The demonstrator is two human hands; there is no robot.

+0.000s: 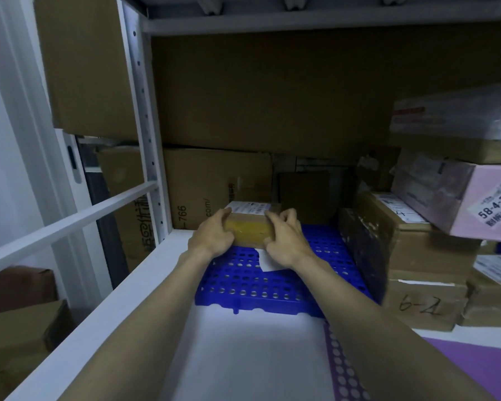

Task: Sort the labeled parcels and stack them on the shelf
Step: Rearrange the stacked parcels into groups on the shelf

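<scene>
A small tape-wrapped cardboard parcel (250,227) is held at the back of the white shelf (122,287), resting on or just above the far end of a blue perforated mat (243,285); which of the two cannot be told. Its white shipping label faces up, probably so that it can be read once the parcel is stacked. The parcel is gripped at both ends: the left hand (213,237) is wrapped round the left end with the thumb over the top edge, and the right hand (285,240) is curled round the right end, fingers bent over the top. A two-sided hold of this kind suggests that the parcel is being squared into its place. A white slip of paper (268,260) lies on the mat just under the right hand. Behind stand larger cardboard boxes (214,183); to the right, near the parcel, labelled cartons (411,256) are stacked, topped by a tilted pink box (475,198).
</scene>
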